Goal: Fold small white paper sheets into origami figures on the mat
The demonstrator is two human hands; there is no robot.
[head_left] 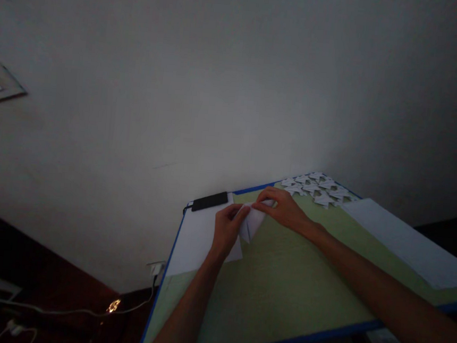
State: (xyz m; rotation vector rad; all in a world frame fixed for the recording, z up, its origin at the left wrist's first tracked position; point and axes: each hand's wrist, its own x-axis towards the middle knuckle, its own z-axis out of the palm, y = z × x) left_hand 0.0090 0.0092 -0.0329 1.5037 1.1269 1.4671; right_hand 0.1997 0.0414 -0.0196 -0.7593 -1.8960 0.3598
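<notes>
A small folded piece of white paper [253, 223] lies on the green table top [283, 283], near its far edge. My left hand [226, 230] pinches the paper's left side with curled fingers. My right hand [283, 207] pinches its upper right corner, fingers pressed together. Both forearms reach in from the lower edge of the view.
A white sheet [196, 238] lies under my left hand, with a black phone [210, 201] beyond it. Several folded white paper shapes [317, 187] are heaped at the far corner. Another white sheet [406, 243] lies at right. The table has a blue rim. A wall socket [156, 268] and cables sit lower left.
</notes>
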